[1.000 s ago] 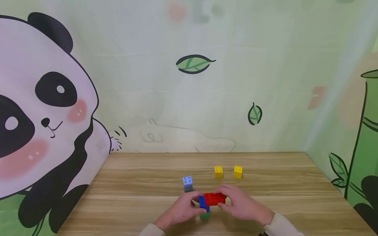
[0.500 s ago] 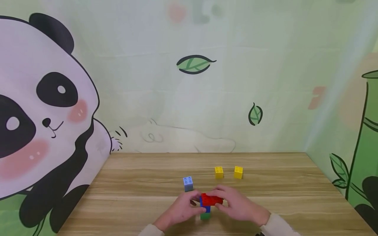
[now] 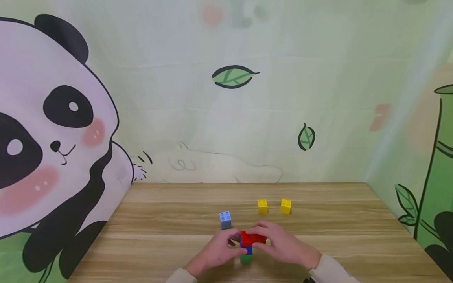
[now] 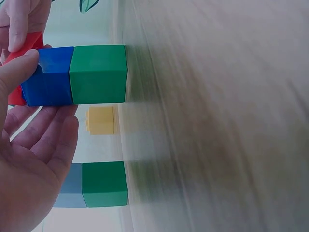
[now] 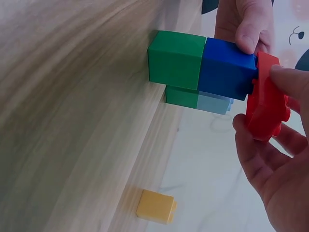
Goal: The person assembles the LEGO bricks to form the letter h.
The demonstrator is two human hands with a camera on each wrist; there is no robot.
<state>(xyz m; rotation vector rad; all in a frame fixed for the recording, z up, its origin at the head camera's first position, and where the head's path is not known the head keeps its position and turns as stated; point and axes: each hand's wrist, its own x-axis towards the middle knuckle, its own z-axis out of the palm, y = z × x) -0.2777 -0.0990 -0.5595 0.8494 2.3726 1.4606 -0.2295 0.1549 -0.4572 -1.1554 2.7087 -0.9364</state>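
My right hand (image 3: 286, 242) grips a long red building brick (image 5: 264, 104) by its sides, its left end resting over a dark blue brick (image 5: 228, 67). In the right wrist view a thin gap shows between red and blue, and the red brick looks slightly tilted. The blue brick sits on a green brick (image 4: 99, 75) that stands on the table. My left hand (image 3: 219, 247) holds the blue brick, thumb on the near side and the other fingers behind it. Part of the blue brick is hidden by my left thumb.
Behind my left hand stands a second stack, a light blue brick (image 3: 225, 220) on a green brick (image 4: 105, 184). Two yellow bricks, one on the left (image 3: 262, 206) and one on the right (image 3: 285, 206), stand farther back on the wooden table (image 3: 170, 208). A panda-printed cloth (image 3: 177, 98) rises behind.
The red brick has moved left with my right hand and now lies over the top of the blue brick. My left hand has stayed nearly still.
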